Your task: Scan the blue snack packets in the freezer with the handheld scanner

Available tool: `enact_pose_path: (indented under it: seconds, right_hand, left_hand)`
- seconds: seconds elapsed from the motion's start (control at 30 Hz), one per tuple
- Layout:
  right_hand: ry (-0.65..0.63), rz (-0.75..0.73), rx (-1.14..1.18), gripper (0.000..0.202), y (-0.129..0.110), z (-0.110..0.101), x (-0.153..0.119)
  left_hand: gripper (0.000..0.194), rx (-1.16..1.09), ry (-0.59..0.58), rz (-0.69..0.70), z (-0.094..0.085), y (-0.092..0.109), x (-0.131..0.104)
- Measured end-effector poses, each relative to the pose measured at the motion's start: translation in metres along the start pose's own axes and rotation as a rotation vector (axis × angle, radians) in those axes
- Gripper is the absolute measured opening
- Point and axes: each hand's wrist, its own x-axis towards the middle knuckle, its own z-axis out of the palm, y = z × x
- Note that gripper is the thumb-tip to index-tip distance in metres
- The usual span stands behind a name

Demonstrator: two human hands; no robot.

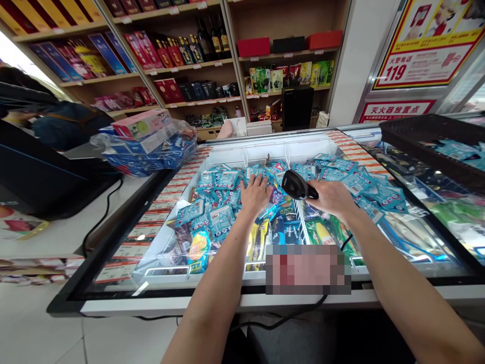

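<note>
We have the left hand (257, 196) laid over the blue packets (222, 220) and the black scanner (297, 186) raised in the right hand (333, 199), so we judge the step in hand to be steadying or feeling over the packets with the scanner at the ready. From this pose, any lift of a single packet would call for the left fingertips to work under one edge, because the packets overlap, while aiming the scanner would call for a small turn of our right wrist

The packets seem to lie on the glass top of the freezer (151, 306), in a heap from its left part across the middle, with another heap towards its far right corner. Our left fingers are moderately wide, pressed down rather than pinching, with packets under and just beyond the tips. Our right fingers are closed around the scanner's handle, on the near side of the right heap; the scanner's head points towards the left hand, apart from it. The cord (346, 241) runs by our right forearm towards the freezer's near edge. Whether the left fingertips grip any packet, we cannot tell
</note>
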Motion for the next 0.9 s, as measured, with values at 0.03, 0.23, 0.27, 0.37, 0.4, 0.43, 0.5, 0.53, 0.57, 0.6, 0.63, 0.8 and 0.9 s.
enact_pose_path:
  seconds: [0.03,0.23,0.27,0.37,0.4,0.43,0.5,0.53,0.57,0.6,0.63,0.8,0.9]
  right_hand:
    - [-0.004,0.002,-0.001,0.032,0.000,0.000,0.000]
    - [-0.011,-0.020,0.003,0.032,0.001,0.002,-0.001]
    - [-0.006,-0.020,0.005,0.032,0.002,0.003,-0.001]
    - [0.016,-0.009,0.004,0.032,0.004,0.003,-0.001]
    - [0.018,-0.005,0.003,0.033,0.004,0.003,-0.001]
    - [0.015,-0.001,0.004,0.033,0.004,0.003,-0.001]
    - [0.004,0.008,0.005,0.033,0.004,0.002,-0.001]
    - [0.000,0.013,0.006,0.033,0.004,0.001,-0.001]
    - [-0.002,0.018,0.008,0.033,0.005,0.001,-0.001]
    - [-0.001,0.024,0.008,0.033,0.005,0.000,-0.001]
    - [0.001,0.031,0.008,0.033,0.005,-0.001,-0.001]
    - [0.007,0.118,0.002,0.035,0.010,-0.003,0.000]
    - [-0.017,0.181,0.000,0.037,0.014,-0.005,0.003]
  left_hand:
    - [0.040,-0.017,0.009,0.004,0.000,-0.001,0.000]
    - [0.039,0.028,0.007,0.025,-0.007,-0.004,-0.003]
    - [0.039,0.038,0.002,0.032,-0.008,-0.005,-0.004]
    - [0.040,0.066,-0.008,0.060,-0.012,-0.012,-0.006]
    - [0.040,0.078,-0.009,0.067,-0.013,-0.015,-0.006]
    - [0.040,0.091,-0.008,0.072,-0.014,-0.017,-0.006]
    - [0.040,0.111,-0.005,0.070,-0.016,-0.022,-0.007]
    - [0.040,0.116,-0.004,0.066,-0.017,-0.024,-0.008]
    - [0.040,0.119,-0.003,0.061,-0.018,-0.025,-0.008]
    - [0.040,0.120,-0.002,0.058,-0.018,-0.025,-0.008]
    - [0.040,0.121,0.001,0.057,-0.019,-0.026,-0.009]
    - [0.040,0.098,0.027,0.038,-0.020,-0.025,-0.010]
    - [0.039,0.109,0.047,0.005,-0.021,-0.027,-0.008]
